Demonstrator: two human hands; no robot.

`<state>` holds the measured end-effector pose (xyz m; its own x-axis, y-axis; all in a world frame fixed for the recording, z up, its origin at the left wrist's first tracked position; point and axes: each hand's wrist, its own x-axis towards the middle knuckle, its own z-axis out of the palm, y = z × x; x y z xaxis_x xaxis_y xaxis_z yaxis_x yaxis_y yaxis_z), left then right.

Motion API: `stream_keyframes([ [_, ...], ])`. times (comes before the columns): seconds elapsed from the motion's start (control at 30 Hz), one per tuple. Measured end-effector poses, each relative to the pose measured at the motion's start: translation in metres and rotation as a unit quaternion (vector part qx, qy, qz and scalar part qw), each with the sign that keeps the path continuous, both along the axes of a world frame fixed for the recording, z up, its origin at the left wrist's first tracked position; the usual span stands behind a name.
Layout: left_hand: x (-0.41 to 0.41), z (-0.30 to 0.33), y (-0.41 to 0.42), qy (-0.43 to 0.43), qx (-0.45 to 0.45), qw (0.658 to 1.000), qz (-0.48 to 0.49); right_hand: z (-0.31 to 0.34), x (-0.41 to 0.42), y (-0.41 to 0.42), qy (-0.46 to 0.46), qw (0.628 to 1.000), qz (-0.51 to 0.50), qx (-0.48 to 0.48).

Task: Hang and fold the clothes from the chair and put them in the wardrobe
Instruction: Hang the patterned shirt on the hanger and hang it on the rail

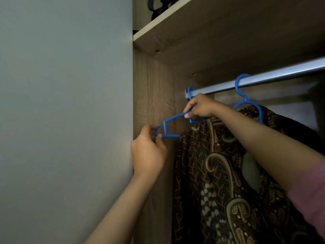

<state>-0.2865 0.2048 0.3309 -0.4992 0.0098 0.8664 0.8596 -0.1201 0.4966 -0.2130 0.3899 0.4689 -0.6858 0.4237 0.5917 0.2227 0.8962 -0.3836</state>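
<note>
Head view, left hand: the left hand [148, 154] is reaching up, thumb and fingertips pinching the bare left end of the blue plastic hanger [168, 126].
Right hand: the right hand [200, 107] is gripping the hanger's neck, fingers curled round it just under the rail.
Hanger: thin, angular; its hook is sitting over the brushed metal rail [263, 77].
Shirt: the brown patterned batik shirt [211, 182] is draping from that hanger inside the wood-grain wardrobe [154, 85], cloth smooth, motifs scrolling.
Neighbour: a second blue hanger [243, 95] is hanging to the right, carrying dark patterned cloth.
</note>
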Motion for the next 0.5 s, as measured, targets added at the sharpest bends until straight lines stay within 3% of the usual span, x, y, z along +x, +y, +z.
stream_keyframes([
  [0.23,0.003,0.018,0.002,0.012,0.026,1.000,0.007,-0.003,0.008,-0.003,0.157,0.979,0.120,-0.052],
  [0.5,0.016,0.030,-0.024,0.075,0.042,0.994,0.067,-0.004,0.016,-0.018,0.194,0.962,0.181,-0.063],
])
